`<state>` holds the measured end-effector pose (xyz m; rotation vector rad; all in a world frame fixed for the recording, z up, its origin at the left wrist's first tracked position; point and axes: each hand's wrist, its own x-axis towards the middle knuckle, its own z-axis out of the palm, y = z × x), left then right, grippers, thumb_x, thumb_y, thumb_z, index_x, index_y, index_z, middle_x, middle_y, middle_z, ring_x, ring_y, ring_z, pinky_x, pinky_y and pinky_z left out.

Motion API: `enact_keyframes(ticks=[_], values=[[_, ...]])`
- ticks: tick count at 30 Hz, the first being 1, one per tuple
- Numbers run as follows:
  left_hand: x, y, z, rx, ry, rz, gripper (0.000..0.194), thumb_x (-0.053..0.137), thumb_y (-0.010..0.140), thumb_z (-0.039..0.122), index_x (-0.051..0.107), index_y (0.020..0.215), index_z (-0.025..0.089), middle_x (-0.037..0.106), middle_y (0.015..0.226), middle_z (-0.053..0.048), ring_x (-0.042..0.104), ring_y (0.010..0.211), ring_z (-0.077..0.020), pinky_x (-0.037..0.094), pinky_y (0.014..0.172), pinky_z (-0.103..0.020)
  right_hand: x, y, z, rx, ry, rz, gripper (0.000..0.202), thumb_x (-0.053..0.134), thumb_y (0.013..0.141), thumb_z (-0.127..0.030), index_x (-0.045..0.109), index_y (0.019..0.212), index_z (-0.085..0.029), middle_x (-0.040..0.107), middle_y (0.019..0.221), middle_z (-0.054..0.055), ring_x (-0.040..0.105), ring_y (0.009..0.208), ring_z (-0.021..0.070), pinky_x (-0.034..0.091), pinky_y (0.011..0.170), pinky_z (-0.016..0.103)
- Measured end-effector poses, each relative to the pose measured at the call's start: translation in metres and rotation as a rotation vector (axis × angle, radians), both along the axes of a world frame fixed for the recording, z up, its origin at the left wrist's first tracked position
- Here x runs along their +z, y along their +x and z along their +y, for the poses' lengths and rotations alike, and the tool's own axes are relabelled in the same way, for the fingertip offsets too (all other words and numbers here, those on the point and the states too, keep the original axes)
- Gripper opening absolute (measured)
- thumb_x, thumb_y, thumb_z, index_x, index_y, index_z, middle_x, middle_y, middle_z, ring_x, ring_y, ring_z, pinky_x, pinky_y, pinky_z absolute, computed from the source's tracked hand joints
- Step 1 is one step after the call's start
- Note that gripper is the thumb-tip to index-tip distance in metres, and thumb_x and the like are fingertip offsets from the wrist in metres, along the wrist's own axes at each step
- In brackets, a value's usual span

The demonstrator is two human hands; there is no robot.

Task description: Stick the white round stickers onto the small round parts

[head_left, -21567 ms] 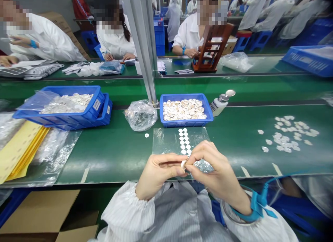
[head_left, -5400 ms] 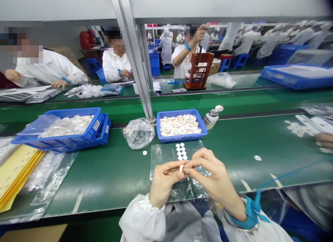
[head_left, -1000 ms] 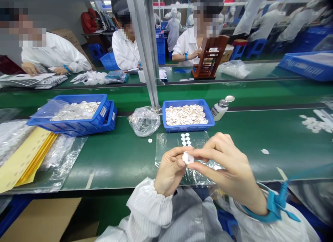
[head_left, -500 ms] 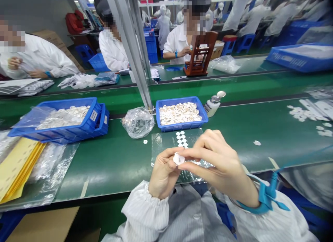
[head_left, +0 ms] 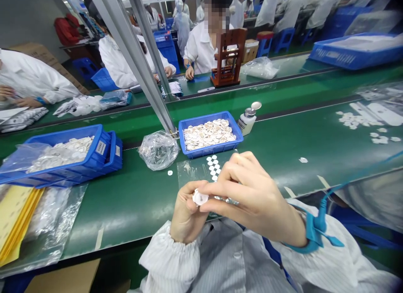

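Observation:
Between my two hands is a small white disc [head_left: 200, 197] with a dark mark on its face. My left hand [head_left: 186, 209] pinches it from the left, thumb and fingers at its edge. From the right, my right hand [head_left: 248, 196] grips the same disc between thumb and forefinger; a blue wrist strap [head_left: 310, 234] circles that wrist. Just beyond the hands, white round pieces [head_left: 213, 168] lie in two columns on a clear plastic sheet [head_left: 189, 169], partly hidden by my right hand. A blue bin [head_left: 237, 142] full of similar discs [head_left: 209, 133] stands behind the sheet.
A dispenser bottle [head_left: 247, 121] stands right of the bin, a crumpled plastic bag [head_left: 159, 150] left of it. Stacked blue bins [head_left: 94, 158] and yellow sheets [head_left: 19, 221] are at left. Loose white parts [head_left: 351, 119] lie at right. A metal post [head_left: 135, 62] rises ahead; co-workers sit opposite.
The camera view has shifted, and most things sit further left in it. Both hands still hold the disc, whose face now shows its mark more squarely. The co-worker opposite has lowered a hand to the bench.

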<state>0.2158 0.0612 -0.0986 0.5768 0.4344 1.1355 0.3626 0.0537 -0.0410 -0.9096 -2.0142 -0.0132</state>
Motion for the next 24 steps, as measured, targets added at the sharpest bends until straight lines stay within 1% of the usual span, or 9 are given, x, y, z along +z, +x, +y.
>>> enact_keyframes(ticks=[5,7,10,14,20,24], values=[[0.0005,0.0001,-0.0012,0.007,0.015,0.009,0.026,0.088,0.056,0.045,0.074,0.063,0.024,0.062,0.057,0.006,0.064,0.057,-0.0063,0.054,0.059,-0.012,0.0020,0.0009,-0.0020,-0.002,-0.003,-0.001,0.015,0.064,0.092,-0.029,0.074,0.088,-0.019,0.053,0.064,-0.002,0.046,0.067,0.0116,0.035,0.069,0.029],[0.0008,0.0007,-0.0013,0.003,0.023,0.023,0.025,0.088,0.057,0.045,0.075,0.065,0.025,0.064,0.059,0.006,0.065,0.059,-0.0070,0.055,0.061,-0.013,0.0023,0.0016,-0.0023,-0.012,-0.006,-0.014,0.017,0.062,0.093,-0.030,0.074,0.088,-0.019,0.053,0.064,-0.002,0.046,0.067,0.0116,0.036,0.069,0.029],[0.0020,0.0014,-0.0013,0.022,0.028,0.053,0.026,0.088,0.055,0.046,0.077,0.068,0.026,0.066,0.059,0.005,0.064,0.058,-0.0075,0.055,0.061,-0.014,0.0025,0.0025,-0.0022,-0.025,0.000,-0.029,0.018,0.060,0.094,-0.031,0.074,0.088,-0.020,0.054,0.064,-0.002,0.046,0.066,0.0117,0.036,0.069,0.029],[0.0038,0.0011,-0.0025,0.034,-0.010,0.091,0.031,0.088,0.053,0.048,0.079,0.075,0.028,0.070,0.063,0.005,0.065,0.060,-0.0097,0.055,0.062,-0.017,0.0027,0.0027,-0.0029,-0.025,-0.007,-0.043,0.014,0.064,0.091,-0.030,0.073,0.087,-0.021,0.055,0.064,-0.002,0.047,0.066,0.0119,0.036,0.069,0.030],[-0.0016,-0.0005,-0.0039,0.070,-0.001,0.123,0.036,0.088,0.051,0.052,0.079,0.077,0.028,0.071,0.064,0.003,0.065,0.061,-0.0123,0.054,0.060,-0.021,0.0027,0.0025,-0.0043,-0.023,-0.018,-0.062,0.012,0.063,0.092,-0.029,0.071,0.088,-0.021,0.056,0.064,-0.002,0.047,0.066,0.0123,0.036,0.069,0.031],[-0.0019,-0.0010,-0.0036,0.033,0.020,0.076,0.035,0.088,0.055,0.049,0.080,0.082,0.028,0.072,0.068,0.002,0.066,0.064,-0.0113,0.055,0.065,-0.021,0.0030,0.0024,-0.0041,-0.021,-0.009,-0.075,0.012,0.063,0.092,-0.030,0.070,0.088,-0.022,0.056,0.064,-0.002,0.047,0.066,0.0122,0.036,0.069,0.031]])
